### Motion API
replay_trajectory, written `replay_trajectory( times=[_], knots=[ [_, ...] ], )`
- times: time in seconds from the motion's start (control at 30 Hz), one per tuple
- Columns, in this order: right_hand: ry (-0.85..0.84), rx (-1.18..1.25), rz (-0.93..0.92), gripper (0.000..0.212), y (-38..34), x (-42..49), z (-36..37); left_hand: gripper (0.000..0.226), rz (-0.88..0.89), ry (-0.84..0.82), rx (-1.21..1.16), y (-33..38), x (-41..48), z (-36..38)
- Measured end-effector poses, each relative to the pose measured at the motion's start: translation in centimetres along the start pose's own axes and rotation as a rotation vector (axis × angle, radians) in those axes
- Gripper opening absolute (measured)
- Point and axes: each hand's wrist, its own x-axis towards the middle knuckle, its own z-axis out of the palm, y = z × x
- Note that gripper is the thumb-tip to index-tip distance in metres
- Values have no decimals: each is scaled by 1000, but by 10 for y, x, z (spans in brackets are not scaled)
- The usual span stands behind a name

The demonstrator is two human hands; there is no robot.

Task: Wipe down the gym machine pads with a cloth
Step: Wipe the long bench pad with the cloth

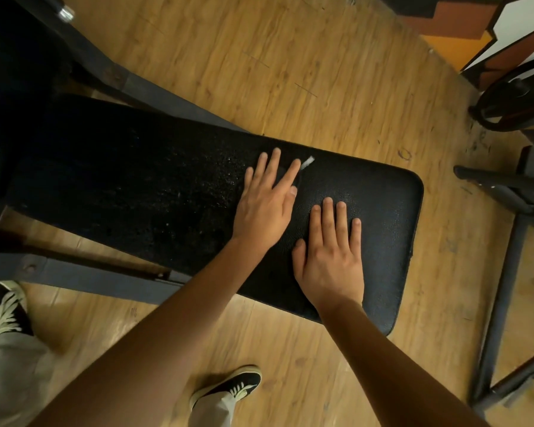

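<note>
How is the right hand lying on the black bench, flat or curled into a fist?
Flat. The right hand lies palm down on the bench pad, stretched out straight, and holds nothing.

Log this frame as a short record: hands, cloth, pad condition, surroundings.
left hand: flat, fingers straight, pressing on what seems a dark cloth
right hand: flat on the pad, holding nothing
cloth: hard to tell from the pad; white tag shows past the left fingertips
pad: black, rough and worn left of the hands, smoother under them
floor: wood
</note>
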Motion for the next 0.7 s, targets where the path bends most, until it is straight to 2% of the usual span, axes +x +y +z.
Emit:
replay_trajectory(
  times=[0.1, 0.3, 0.4, 0.53, 0.7],
  knots=[
    [4, -1, -3, 65, -1, 0, -1, 51, -18, -3, -11, 1, -6, 2],
    [-11, -23, 3, 64, -2, 1, -3, 50, 37, -52, 13, -4, 69, -7],
    [-15, -22, 0, 65, -1, 1, -3, 50, 53, -50, 30, -8, 75, -7],
    [-13, -21, 0, 65, -1, 1, -3, 51, 53, -34, -9, -9, 20, -4],
    [-8, -2, -9, 64, 0, -1, -1, 51, -45, -85, -15, 6, -76, 1]
  ],
)
